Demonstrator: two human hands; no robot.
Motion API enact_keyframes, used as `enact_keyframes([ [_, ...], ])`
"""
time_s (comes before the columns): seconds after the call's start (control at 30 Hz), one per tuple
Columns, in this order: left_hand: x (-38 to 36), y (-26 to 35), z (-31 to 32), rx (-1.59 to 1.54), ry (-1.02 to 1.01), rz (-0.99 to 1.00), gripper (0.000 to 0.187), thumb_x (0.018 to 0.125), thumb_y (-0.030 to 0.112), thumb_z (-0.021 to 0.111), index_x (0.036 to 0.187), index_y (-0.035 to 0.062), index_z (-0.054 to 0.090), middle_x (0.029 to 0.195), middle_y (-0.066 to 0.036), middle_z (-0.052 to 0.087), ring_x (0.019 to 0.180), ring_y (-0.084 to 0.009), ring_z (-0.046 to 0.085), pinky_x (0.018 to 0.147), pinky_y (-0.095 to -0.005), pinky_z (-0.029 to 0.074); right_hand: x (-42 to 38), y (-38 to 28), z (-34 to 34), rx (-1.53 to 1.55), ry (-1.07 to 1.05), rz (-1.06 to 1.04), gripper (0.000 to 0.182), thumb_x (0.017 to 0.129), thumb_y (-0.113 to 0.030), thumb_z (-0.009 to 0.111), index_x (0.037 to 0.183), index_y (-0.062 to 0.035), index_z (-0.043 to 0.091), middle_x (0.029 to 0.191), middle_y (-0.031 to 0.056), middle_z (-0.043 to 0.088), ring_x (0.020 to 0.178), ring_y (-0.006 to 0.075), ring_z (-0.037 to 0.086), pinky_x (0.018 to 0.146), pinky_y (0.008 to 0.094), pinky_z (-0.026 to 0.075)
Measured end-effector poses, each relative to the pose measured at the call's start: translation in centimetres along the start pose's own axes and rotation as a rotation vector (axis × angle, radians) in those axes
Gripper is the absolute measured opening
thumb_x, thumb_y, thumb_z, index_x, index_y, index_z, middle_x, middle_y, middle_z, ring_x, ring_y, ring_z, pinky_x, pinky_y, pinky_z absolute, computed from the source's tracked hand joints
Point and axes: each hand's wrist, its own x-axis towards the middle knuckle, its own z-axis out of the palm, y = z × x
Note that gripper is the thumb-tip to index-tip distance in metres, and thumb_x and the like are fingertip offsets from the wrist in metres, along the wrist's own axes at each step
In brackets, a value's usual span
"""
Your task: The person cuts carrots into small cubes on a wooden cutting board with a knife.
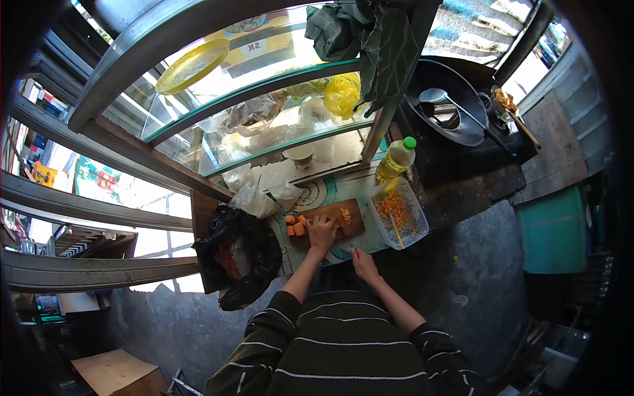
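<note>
A ladle (434, 96) rests in a wok (463, 87)
A green-capped bottle (396, 160) stands near it; a black bag (262, 236) sags well apart.

Hands (321, 232) at a wooden cutting board (354, 220) — orange chunks (297, 228) (diced bits (346, 216) too), wok (446, 102) nearby

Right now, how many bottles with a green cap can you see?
1: the green-capped bottle stands by the far end of the clear tub holding chopped orange bits. Others may be hidden, say inside the black bag.
</note>
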Motion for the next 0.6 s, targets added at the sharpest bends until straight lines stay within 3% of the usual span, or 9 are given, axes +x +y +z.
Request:
enact_keyframes([
  [0.23,-0.3,0.4,0.2,-0.11,0.075,-0.105,0.016,0.067,0.022,0.067,0.081,0.0141,0.067,0.076,-0.002,0.056,0.08,-0.0191,0.051,0.077,-0.0395,0.031,0.2,0.0,0.2,0.001,0.03,-0.009,0.039,0.09,-0.035,0.034,0.089,0.0006,0.05,0.084,0.0272,0.055,0.087,0.0441,0.05,0.07,0.0488,0.039],
  [0.6,-0.6,0.5,0.7,-0.064,0.08,-0.05,0.011,0.068,0.019,0.066,0.077,0.0127,0.066,0.075,-0.002,0.055,0.079,-0.0188,0.051,0.075,-0.0382,0.032,-0.4,-1.8,0.1,-0.186,0.077,0.01,0.041,0.09,-0.038,0.032,0.088,-0.0029,0.052,0.078,0.027,0.058,0.078,0.0452,0.055,0.068,0.0531,0.043],
])
